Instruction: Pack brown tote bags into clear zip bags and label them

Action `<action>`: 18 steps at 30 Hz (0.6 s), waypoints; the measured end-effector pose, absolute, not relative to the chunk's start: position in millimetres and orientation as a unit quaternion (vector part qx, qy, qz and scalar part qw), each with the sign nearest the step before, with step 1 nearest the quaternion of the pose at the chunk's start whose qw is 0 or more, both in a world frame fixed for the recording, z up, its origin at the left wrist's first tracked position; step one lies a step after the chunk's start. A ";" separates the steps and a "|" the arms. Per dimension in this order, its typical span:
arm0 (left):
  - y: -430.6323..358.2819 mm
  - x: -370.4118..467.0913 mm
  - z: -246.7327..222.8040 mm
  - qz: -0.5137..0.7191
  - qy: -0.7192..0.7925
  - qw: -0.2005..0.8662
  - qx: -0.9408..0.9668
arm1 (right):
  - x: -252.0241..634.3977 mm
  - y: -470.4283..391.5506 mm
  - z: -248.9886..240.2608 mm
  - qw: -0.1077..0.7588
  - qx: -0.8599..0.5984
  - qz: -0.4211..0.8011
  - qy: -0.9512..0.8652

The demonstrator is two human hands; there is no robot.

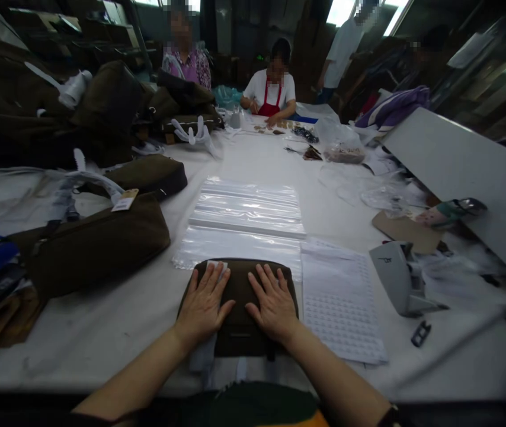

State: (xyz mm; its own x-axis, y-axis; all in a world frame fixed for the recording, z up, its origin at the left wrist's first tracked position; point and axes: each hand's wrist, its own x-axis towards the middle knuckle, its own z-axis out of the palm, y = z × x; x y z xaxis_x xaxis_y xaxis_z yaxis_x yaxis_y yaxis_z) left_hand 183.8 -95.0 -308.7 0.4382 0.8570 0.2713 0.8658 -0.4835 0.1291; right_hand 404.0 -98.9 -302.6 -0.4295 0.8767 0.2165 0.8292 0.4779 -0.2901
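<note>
A dark olive-brown bag (240, 308) lies flat at the table's near edge, its rounded end pointing away from me. My left hand (202, 302) rests palm down on its left side, fingers stretched forward, with a small white piece under the fingertips. On the bag's right side my right hand (274, 301) also lies flat, fingers spread. Neither hand grips anything. Just beyond the bag sits a stack of clear plastic bags (246, 213). Printed sheets (339, 302) lie to the right, near my right hand.
Another brown bag (97, 243) with a tag lies left, near more piled bags (115, 101). At right are a grey-white device (393, 276), a small black object (420, 334), cardboard (406, 231) and a bottle (452, 210). A person in a red apron (271, 89) works across the table (253, 157).
</note>
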 end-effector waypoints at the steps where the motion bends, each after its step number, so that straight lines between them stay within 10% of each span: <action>1: -95.3 182.3 -307.6 -0.153 -0.505 -0.004 -0.849 | 407.2 -99.7 -301.3 0.206 -0.496 0.091 -0.839; 7: -99.5 170.5 -300.2 -0.197 -0.487 -0.097 -0.846 | 421.6 -110.7 -295.3 0.401 -0.455 0.193 -0.771; 18: -99.5 171.6 -295.8 -0.264 -0.488 -0.150 -0.818 | 405.9 -116.7 -290.1 0.321 -0.394 0.103 -0.855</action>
